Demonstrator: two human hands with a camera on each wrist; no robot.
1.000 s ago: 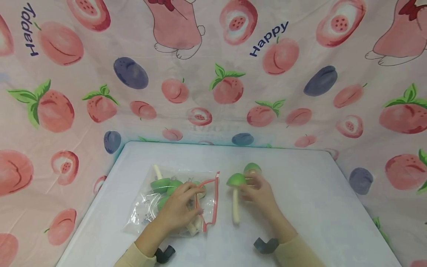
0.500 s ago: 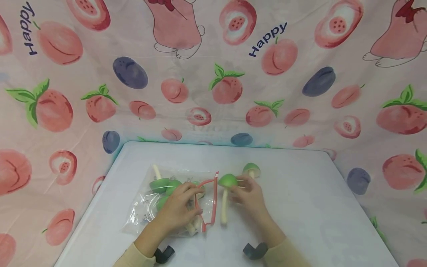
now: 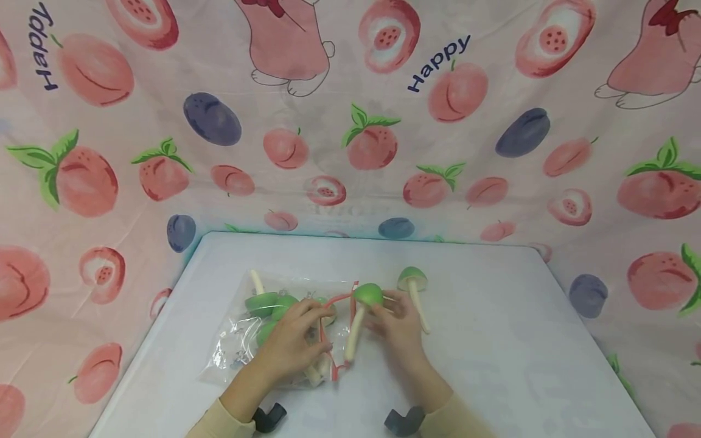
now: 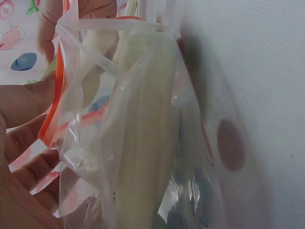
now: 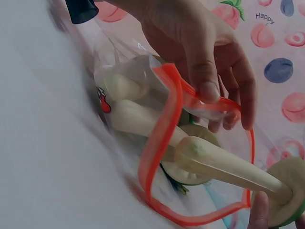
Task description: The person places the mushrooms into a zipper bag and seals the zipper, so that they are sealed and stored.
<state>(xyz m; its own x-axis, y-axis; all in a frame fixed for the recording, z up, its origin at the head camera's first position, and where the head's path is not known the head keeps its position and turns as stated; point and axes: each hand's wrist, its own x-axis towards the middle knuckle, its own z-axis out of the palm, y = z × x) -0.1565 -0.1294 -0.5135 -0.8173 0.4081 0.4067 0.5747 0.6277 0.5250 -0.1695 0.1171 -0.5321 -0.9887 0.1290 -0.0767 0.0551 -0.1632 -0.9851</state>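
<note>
A toy mushroom [image 3: 368, 295] with a green cap and a pale stem is in my right hand [image 3: 398, 325], whose fingers and thumb pinch it by the cap. Its stem [image 5: 228, 167] points through the red-rimmed mouth of a clear zip bag [image 3: 230, 353]. My left hand [image 3: 292, 337] grips the upper lip of that mouth, thumb [image 5: 208, 90] on one side and fingers on the other, spreading it wide. Several more green-capped mushrooms [image 3: 263, 303] lie inside the bag, partly hidden by my left hand. Pale stems [image 4: 147, 129] show through the plastic in the left wrist view.
Another green-capped mushroom [image 3: 412, 278] lies on the white table [image 3: 493, 340], just beyond my right hand. A fruit-printed cloth [image 3: 328, 146] hangs behind the table and along both sides. A black wrist mount [image 3: 404, 421] sits at each sleeve.
My right hand has moved left with the mushroom, from beside the bag to its mouth, and the stem has tilted. The mushroom left lying on the table is now uncovered. My left hand stays put.
</note>
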